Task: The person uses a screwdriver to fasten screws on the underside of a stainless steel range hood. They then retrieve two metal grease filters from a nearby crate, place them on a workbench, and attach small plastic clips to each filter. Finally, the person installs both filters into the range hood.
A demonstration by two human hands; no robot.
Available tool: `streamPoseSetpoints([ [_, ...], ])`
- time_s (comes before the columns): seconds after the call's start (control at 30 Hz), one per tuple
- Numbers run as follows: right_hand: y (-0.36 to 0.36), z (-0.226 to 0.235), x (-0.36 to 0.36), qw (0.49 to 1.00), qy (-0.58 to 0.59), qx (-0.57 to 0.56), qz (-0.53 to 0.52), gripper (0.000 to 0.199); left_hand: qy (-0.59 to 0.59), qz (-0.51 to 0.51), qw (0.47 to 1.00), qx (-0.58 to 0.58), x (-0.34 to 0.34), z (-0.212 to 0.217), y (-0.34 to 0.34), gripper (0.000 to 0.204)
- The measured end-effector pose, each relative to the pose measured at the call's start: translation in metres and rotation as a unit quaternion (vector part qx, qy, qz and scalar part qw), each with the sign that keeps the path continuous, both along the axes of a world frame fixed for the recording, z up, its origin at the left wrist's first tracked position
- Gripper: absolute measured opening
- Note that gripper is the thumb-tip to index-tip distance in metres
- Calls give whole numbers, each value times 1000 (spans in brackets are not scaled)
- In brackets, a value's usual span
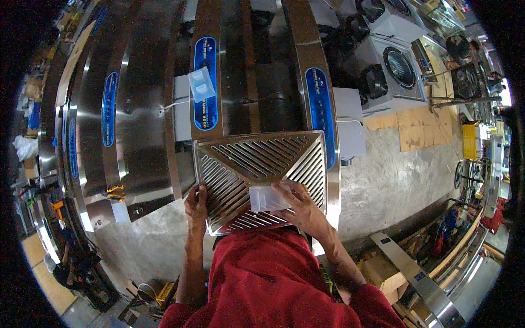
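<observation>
A slotted metal range hood filter (252, 174) lies in front of my body, its slots running in a diagonal pattern. My left hand (197, 210) is closed on its left edge, with the thumb on top. A translucent rectangular plastic piece (262, 199) rests over the lower middle of the filter. My right hand (302, 208) grips that piece at its right side, fingers curled round it. A second translucent plastic piece (202, 85) lies on the blue label of the range hood (221, 117) beyond the filter.
More steel range hoods (147, 98) stand in a row to the left, an orange-yellow tool (116, 193) on one. White blower housings (383, 71) stand at the far right. Flattened cardboard (418, 130) lies on the concrete floor (391, 175). A long metal panel (415, 276) lies at the lower right.
</observation>
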State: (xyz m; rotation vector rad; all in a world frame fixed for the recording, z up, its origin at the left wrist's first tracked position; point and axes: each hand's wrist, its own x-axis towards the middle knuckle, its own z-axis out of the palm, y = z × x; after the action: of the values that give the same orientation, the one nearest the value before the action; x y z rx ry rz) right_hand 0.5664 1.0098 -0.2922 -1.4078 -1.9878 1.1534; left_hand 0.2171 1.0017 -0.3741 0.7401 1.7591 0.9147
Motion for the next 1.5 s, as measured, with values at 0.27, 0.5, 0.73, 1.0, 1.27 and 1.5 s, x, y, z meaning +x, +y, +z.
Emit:
streamPoseSetpoints([
  [0.27, -1, -6, 1, 1000, 3, 12, -4, 77, 1, 4, 1000, -1, 7, 13, 4, 41],
  [0.5, 1, -6, 2, 1000, 14, 10, -8, 77, 26, -26, 999, -20, 1, 9, 2, 46],
  [0.73, 3, -2, 1, 1000, -12, 13, -9, 73, 40, -13, 999, -12, -1, -2, -1, 49],
  [1.0, 9, -3, -2, 994, -57, 84, 27, 74, -30, -1, 999, -16, 13, 23, 7, 46],
  [1.27, 14, 3, -9, 997, -51, 56, 12, 76, 35, -34, 999, -10, -1, 7, 0, 57],
  [1.5, 18, 5, -7, 995, -60, 69, 44, 74, 8, -34, 999, -18, 4, 19, 4, 62],
])
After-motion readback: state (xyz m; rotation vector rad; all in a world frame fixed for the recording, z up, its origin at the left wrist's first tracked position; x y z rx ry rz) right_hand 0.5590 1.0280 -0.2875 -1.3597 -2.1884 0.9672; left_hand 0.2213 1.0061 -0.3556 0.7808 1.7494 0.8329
